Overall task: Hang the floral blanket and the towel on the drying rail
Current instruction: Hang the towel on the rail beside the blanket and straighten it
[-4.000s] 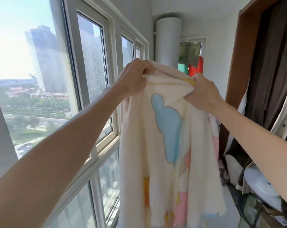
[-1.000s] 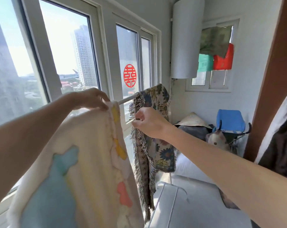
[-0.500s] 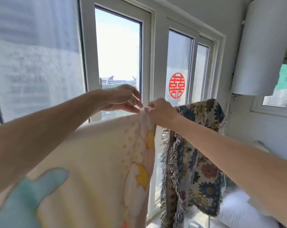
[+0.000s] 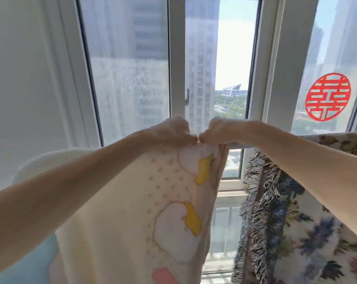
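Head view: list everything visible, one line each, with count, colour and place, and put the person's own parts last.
towel: one, cream with pink, yellow and blue patches, hanging lower centre, top edge up at the rail.
floral blanket: one, blue, brown and white with a fringed edge, draped over the rail at lower right.
drying rail: one, pale grey, horizontal, right of centre.
window frames: several, white, across the back.
paper-cut decal: one, red, round, on the right pane.
left hand: one, centre, grip on the towel's top edge.
right hand: one, centre, grip on the towel's top edge beside the left.
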Demonstrator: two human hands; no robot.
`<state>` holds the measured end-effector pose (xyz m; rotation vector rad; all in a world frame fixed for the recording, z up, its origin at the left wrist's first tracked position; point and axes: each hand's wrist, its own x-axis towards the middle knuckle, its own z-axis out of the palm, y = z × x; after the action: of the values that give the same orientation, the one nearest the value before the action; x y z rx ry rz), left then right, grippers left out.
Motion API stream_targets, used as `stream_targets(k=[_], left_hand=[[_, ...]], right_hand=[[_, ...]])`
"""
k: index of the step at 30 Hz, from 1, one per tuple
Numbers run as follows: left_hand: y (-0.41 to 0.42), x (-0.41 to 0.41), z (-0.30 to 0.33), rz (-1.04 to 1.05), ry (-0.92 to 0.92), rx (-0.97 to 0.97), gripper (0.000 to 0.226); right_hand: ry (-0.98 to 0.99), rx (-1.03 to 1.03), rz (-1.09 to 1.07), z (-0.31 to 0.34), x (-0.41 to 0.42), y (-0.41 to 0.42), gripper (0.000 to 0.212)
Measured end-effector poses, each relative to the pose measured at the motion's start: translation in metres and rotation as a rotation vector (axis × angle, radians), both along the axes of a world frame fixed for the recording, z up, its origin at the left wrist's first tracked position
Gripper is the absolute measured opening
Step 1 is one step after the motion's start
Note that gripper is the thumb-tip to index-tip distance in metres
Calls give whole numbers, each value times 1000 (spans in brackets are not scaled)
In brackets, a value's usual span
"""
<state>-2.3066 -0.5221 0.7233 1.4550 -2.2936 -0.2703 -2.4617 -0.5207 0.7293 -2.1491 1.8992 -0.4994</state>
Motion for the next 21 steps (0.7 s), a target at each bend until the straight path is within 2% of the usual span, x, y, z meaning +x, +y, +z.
stream_targets(k=[4,7,9,13,15,17,19,21], left_hand=[[25,-12,-19,233,-44,-192,47],[40,-25,-36,362,-156,-435,34],[46,-34,-41,382,-165,-617,25],[52,-75,-45,377,-172,-985,42],[50,-104,-52,411,-213,-979,59],[38,-128,-55,434,-306,-877,66],[25,-135,-58,493,-324,-808,59],[13,-136,-62,536,-236,-863,39]], right_hand=[[-50,-122,49,-5,-21,-3,22],[-162,-325,-77,6,-50,-8,25],[-269,-404,-141,16,-71,-14,30],[-383,-322,-64,26,-85,-24,29],[-415,-291,-15,26,-80,-26,23],[-460,-236,55,25,-78,-31,18],[-461,-144,154,20,-78,-37,18],[-396,-150,275,15,-85,-50,24]])
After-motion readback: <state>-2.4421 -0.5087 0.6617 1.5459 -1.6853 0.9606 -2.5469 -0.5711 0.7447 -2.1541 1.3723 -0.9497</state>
